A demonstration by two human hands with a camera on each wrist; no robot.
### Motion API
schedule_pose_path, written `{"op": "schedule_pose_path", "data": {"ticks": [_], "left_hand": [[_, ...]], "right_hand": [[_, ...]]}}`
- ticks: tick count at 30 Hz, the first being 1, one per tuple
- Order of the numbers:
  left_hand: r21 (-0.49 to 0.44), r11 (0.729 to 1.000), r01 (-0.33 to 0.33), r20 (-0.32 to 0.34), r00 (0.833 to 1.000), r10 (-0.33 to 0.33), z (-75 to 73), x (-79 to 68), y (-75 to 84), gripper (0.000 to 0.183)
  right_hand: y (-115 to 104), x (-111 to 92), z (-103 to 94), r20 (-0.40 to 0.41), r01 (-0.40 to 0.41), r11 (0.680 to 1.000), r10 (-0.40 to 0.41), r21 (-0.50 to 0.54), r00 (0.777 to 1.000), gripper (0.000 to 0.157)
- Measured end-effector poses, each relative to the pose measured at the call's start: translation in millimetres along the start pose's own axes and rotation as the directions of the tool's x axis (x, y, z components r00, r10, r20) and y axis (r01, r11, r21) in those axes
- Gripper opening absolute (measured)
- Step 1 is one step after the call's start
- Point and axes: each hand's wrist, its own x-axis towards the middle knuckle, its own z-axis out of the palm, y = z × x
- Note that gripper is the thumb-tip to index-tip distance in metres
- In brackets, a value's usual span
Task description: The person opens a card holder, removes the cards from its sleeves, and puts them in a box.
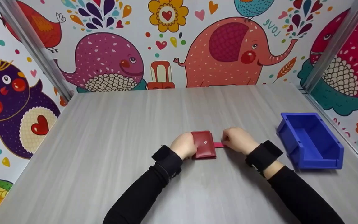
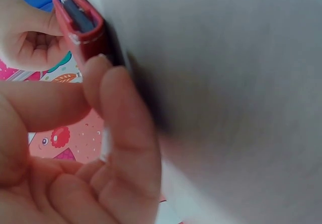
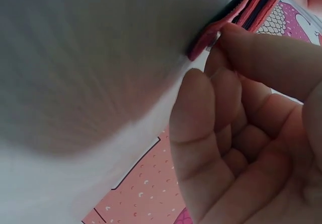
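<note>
A dark red wallet point(image 1: 204, 145) with a small metal snap on its face lies on the table. From its right side a short pinkish-red strap point(image 1: 219, 145) sticks out. My left hand point(image 1: 184, 145) pinches the wallet's left edge between thumb and fingers. On the other side, my right hand point(image 1: 239, 140) pinches the outer end of the strap, its other fingers curled. The right wrist view shows a metal bit on the strap point(image 3: 201, 44) beside the thumb tip. Dark inner layers show at the wallet's edge point(image 2: 89, 43) in the left wrist view.
A blue plastic bin point(image 1: 322, 164) stands at the right of the table, beyond my right hand. The pale wood-grain table point(image 1: 104, 130) is bounded by walls printed with cartoon animals point(image 1: 225, 56). Metal posts point(image 1: 39, 53) rise at the back corners.
</note>
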Motion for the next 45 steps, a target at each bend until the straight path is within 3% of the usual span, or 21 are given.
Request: {"op": "schedule_pose_path", "data": {"ticks": [5, 13, 18, 22, 31, 40, 45], "left_hand": [[-0.006, 1.0, 0.0, -0.007, 1.0, 0.0, 1.4, -0.4, -0.8, 0.003], [0.11, 0.994, -0.025, -0.045, 0.999, 0.03, 0.9, -3.0, 0.2, 0.009], [0.231, 0.973, -0.015, -0.164, 0.985, 0.054, -0.1, -5.2, 2.9, 0.015], [0.26, 0.964, -0.061, -0.231, 0.965, 0.123, 0.6, -5.8, 7.7, 0.015], [0.286, 0.929, -0.236, -0.228, 0.924, 0.306, 11.5, -13.7, 19.7, 0.009], [0.291, 0.91, -0.295, -0.175, 0.919, 0.354, 21.5, -14.3, 25.2, 0.022], [0.287, 0.913, -0.289, -0.158, 0.926, 0.342, 24.3, -12.2, 27.8, 0.025]], "right_hand": [[-3.6, 0.2, -0.8, -0.002, -0.008, 1.0, 0.008, -0.007, 1.0, 0.015], [-6.5, 0.4, -1.6, -0.001, -0.009, 1.0, 0.009, -0.005, 1.0, 0.016], [-6.2, 0.1, -0.8, -0.002, -0.002, 1.0, 0.002, 0.003, 1.0, 0.016], [-5.9, 0.1, -1.1, 0.002, -0.008, 1.0, 0.008, 0.003, 1.0, 0.015], [-4.8, 0.9, -1.5, -0.006, 0.006, 1.0, -0.006, 0.005, 1.0, 0.017], [-3.8, 1.7, -1.2, -0.009, 0.014, 1.0, -0.014, 0.002, 1.0, 0.017], [-4.5, 0.8, -1.7, 0.008, 0.0, 1.0, 0.0, 0.001, 1.0, 0.017]]}}
